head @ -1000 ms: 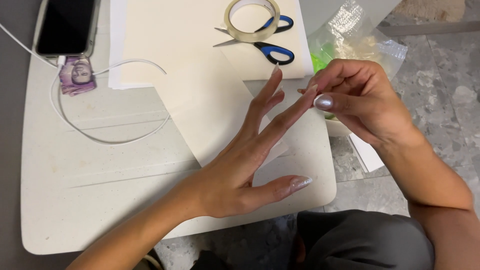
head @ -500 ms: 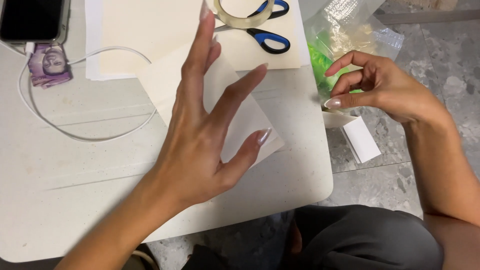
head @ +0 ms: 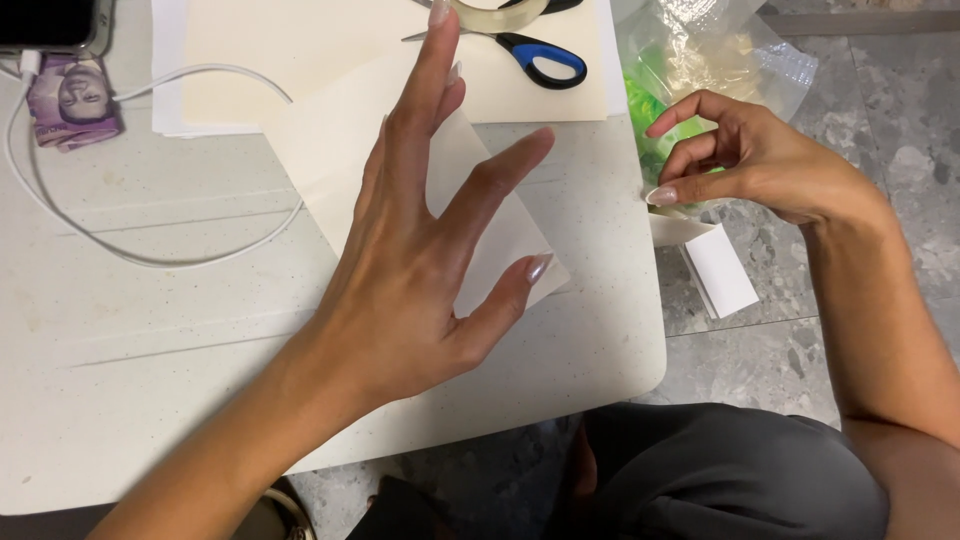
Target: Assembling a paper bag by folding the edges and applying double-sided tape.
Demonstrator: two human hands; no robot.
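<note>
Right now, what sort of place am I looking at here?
Probably a home craft or hobby corner, not a workshop. A small white table on a speckled stone floor holds cream paper sheets, blue-handled scissors and a roll of clear tape, with a phone charging cable alongside.

Bare forearms, pale, perhaps polished nails

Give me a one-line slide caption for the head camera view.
Left hand spread above cream paper on a white table; right hand beside a plastic bag.
</note>
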